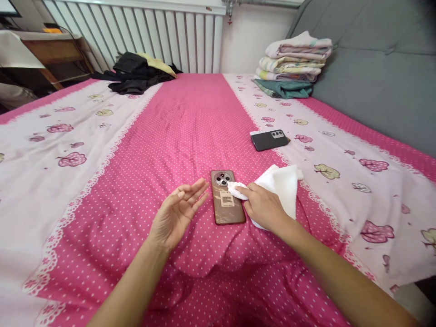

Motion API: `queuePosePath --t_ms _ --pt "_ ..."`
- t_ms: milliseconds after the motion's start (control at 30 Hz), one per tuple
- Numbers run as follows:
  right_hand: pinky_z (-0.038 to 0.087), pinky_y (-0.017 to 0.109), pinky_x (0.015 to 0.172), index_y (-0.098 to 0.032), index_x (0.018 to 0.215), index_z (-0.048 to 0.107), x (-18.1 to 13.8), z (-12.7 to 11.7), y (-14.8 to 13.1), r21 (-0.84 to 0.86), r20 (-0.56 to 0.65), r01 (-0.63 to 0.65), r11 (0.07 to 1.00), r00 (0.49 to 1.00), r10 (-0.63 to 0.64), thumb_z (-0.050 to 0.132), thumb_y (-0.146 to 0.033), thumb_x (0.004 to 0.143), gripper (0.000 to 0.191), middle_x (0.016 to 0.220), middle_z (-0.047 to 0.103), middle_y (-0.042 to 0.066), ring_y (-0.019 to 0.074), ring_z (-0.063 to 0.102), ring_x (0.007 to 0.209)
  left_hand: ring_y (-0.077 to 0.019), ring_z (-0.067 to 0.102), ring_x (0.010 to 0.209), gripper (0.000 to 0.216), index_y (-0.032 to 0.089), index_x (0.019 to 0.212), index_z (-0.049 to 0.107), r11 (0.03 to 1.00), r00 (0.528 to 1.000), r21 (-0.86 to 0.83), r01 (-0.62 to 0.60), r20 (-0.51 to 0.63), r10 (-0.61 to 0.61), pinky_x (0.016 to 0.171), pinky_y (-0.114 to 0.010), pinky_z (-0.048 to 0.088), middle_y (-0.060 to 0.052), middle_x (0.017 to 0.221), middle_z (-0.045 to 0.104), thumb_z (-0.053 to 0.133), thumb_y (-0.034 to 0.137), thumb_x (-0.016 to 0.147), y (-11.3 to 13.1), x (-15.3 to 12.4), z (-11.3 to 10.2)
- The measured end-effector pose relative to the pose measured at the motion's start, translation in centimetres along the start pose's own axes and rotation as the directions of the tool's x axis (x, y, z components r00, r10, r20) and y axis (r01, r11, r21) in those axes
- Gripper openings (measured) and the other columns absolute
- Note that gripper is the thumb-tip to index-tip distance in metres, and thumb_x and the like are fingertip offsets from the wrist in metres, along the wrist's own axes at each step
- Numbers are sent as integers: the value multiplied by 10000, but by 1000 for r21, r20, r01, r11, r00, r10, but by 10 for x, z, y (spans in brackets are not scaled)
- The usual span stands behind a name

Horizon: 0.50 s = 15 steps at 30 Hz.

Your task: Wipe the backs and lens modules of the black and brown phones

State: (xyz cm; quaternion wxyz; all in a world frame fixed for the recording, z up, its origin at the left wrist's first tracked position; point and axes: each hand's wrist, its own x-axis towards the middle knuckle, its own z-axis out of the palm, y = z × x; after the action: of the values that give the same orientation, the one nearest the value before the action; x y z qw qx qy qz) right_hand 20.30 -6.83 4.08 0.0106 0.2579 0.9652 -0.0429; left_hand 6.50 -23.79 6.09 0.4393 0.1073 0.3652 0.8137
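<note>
A bronze-brown smartphone lies back side up on the pink dotted bedspread, with a round camera ring near its top and a printed label below that. My right hand grips a white cloth, and a bunched corner of it touches the phone's back beside the camera ring. The rest of the cloth spreads over the bed behind that hand. Just left of the phone, my left hand is raised with its palm turned up and fingers stretched out, holding nothing.
Farther back on the right lies a black smartphone. A stack of folded cloths sits by the grey headboard. Dark clothes are heaped at the far left edge, before a white radiator. A wooden desk stands beyond.
</note>
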Motion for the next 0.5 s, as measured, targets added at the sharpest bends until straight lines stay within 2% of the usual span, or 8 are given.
queuePosePath --t_ms 67,167,233,367,500 --pt "356 257 666 -289 1264 450 0 0 0 2 -2 5 1000 1000 -5 381 -176 824 459 959 561 31 176 527 901 -270 472 1183 87 149 701 585 1000 1000 20 5 11 -5 1009 -440 373 -118 1159 616 537 117 766 0 0 -1" --pt "357 258 654 -291 1253 462 0 -1 -1 2 -7 7 1000 1000 -7 383 -176 822 452 942 561 27 177 534 889 -266 487 1168 67 155 703 584 1000 1000 31 -4 9 4 1012 -450 367 -91 1124 633 563 118 755 0 0 -1" --pt "360 254 661 -295 1255 460 0 -1 -1 1 -1 -3 1000 1000 3 387 -175 825 453 954 562 28 174 533 903 -255 520 1131 52 162 739 596 999 1000 39 -15 13 14 1013 -453 365 -52 1003 673 594 110 733 0 1 -2" --pt "364 246 681 -298 1268 445 0 -2 -2 -2 21 -20 1000 1000 20 387 -173 829 460 984 563 32 169 526 930 -207 592 1016 191 185 814 608 998 1000 60 -12 5 12 1011 -434 367 27 731 658 648 60 675 -2 2 -4" --pt "364 251 667 -296 1267 448 0 -3 -2 0 7 -8 1000 1000 8 383 -175 831 457 973 563 31 173 530 918 -183 616 946 218 191 841 611 998 1000 69 -11 8 11 1006 -423 367 38 683 628 645 55 675 -2 1 -4"
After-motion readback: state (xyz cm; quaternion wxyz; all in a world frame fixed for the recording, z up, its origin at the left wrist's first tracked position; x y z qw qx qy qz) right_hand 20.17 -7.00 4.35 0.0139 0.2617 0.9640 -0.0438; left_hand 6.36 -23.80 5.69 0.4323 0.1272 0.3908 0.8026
